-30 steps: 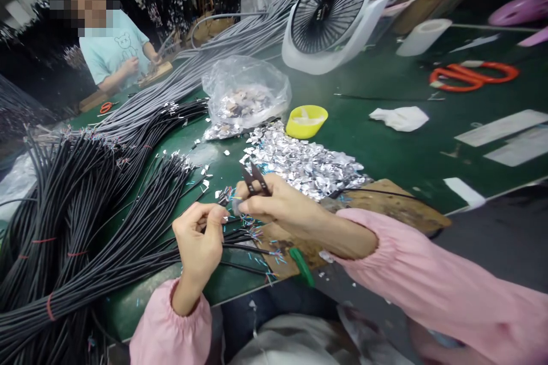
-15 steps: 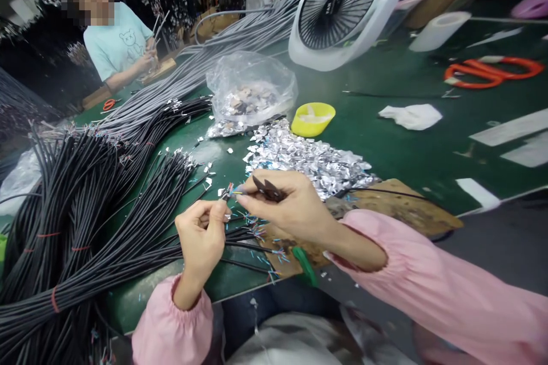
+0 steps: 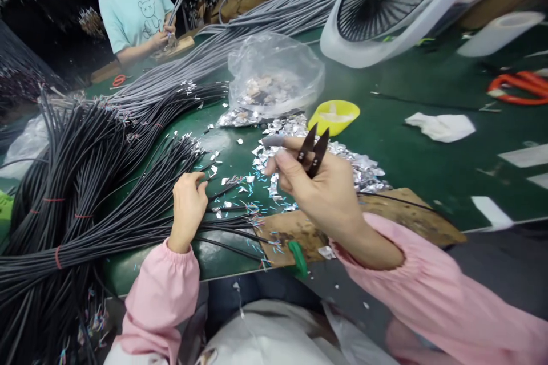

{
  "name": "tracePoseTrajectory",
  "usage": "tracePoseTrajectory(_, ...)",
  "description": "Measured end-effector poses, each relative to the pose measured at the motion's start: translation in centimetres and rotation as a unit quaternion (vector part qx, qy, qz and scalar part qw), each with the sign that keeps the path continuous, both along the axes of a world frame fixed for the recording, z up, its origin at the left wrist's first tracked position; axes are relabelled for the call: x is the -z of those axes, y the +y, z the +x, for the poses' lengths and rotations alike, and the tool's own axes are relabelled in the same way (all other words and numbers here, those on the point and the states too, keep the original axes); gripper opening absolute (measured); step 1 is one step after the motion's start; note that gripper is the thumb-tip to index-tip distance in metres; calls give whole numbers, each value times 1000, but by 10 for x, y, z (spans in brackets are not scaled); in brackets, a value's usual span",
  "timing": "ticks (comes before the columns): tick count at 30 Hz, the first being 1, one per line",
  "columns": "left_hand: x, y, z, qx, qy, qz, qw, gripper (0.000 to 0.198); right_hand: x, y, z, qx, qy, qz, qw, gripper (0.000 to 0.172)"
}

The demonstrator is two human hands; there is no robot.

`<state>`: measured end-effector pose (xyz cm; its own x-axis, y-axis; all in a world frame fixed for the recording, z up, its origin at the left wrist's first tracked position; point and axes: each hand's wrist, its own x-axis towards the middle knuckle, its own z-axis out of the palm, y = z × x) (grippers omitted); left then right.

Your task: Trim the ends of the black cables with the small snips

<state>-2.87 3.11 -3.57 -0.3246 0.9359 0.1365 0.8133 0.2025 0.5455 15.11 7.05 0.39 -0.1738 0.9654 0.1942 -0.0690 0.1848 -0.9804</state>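
My right hand (image 3: 323,182) is closed around dark thread snips (image 3: 314,151), whose two blades point up and stand apart. A grey cover sits on one of its fingertips, and the hand hovers above a heap of silvery foil scraps (image 3: 363,168). My left hand (image 3: 189,202) is beside the black cables (image 3: 162,177), thumb and forefinger apart; its other fingers are mostly hidden. To its right lie cable ends with exposed coloured wires (image 3: 252,219), some resting on a stained wooden board (image 3: 286,234).
A clear plastic bag of scraps (image 3: 274,77), a yellow cup (image 3: 334,118) and a white fan (image 3: 355,51) stand farther back. Orange-handled scissors (image 3: 520,88) and a crumpled tissue (image 3: 440,126) lie right. Grey cables (image 3: 192,71) stretch toward a co-worker in a light-blue shirt (image 3: 139,8).
My hands have moved apart: the left has let go of the cable end and shifted left, while the right has risen to the right with the snips. The view has shifted slightly.
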Motion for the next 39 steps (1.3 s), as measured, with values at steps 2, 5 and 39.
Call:
tracePoseTrajectory(2,6,3,-3,-22,26,-4,999,23,1,-1,-1,-22,-4,6,1000,26)
tracePoseTrajectory(5,10,5,-4,-22,49,-17,998,19,2,-2,-1,-44,-16,19,999,26)
tracePoseTrajectory(39,-16,-28,35,58,-31,299,952,3,7,-8,-16,-71,-179,163,968,17)
